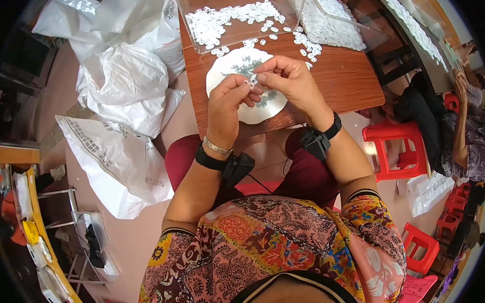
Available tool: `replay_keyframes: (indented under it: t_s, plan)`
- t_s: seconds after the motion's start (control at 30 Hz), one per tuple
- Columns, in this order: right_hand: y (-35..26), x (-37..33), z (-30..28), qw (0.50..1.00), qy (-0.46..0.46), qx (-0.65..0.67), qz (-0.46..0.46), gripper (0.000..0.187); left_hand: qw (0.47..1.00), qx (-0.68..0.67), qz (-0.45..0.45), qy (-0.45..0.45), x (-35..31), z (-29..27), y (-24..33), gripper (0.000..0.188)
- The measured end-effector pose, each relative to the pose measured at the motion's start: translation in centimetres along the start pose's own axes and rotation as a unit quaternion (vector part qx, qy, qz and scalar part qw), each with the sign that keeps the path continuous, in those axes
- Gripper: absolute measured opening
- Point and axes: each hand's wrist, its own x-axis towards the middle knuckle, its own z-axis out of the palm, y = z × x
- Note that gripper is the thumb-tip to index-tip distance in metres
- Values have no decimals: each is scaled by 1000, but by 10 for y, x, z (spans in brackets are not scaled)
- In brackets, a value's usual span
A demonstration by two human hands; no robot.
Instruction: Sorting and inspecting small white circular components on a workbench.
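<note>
Over a round white plate with a wavy rim (pixel 216 70), my two hands meet fingertip to fingertip. My left hand (pixel 226 105) is closed, pinching a small white plastic piece (pixel 252 80) between thumb and forefinger. The right hand (pixel 294 85) is closed too, its thumb and forefinger pressed together at that piece; whatever lies between them is too small to make out. Dark grey patches (pixel 243 68) show on the plate, small parts or a printed pattern, I cannot tell. Just beyond the plate are loose white oval pieces with holes (pixel 222 51).
On the brown wooden table (pixel 343 80), a clear bin (pixel 193 44) holds many white pieces, with a heap (pixel 332 23) beside it. Large white sacks (pixel 121 84) stand on the floor at left. A red stool (pixel 396 151) and another person (pixel 463 123) are at right.
</note>
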Motion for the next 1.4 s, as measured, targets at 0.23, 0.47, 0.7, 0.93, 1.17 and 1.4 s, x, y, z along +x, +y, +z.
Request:
replay_keyframes:
  t_s: [0.23, 0.47, 0.7, 0.93, 1.17, 1.4]
  plan:
    - [0, 3, -6, 999, -39, -5, 16, 12, 999, 26, 1, 27, -3, 0, 1, 18]
    - [-6, 1, -4, 999, -4, 27, 21, 12, 990, 109, -39, 76, -5, 9, 2, 15]
    - [-11, -4, -6, 1000, -24, -11, 16, 12, 986, 144, -27, 75, -4, 12, 4, 15]
    - [-12, -3, -8, 999, -11, 24, 29, 11, 988, 129, -27, 79, -8, 12, 5, 14]
    - [-9, -2, -6, 995, -20, 70, 67, 14, 989, 130, -23, 71, -8, 9, 1, 15]
    - [-7, -2, -6, 996, -24, 59, 62, 14, 988, 143, -10, 63, -9, 7, -1, 14]
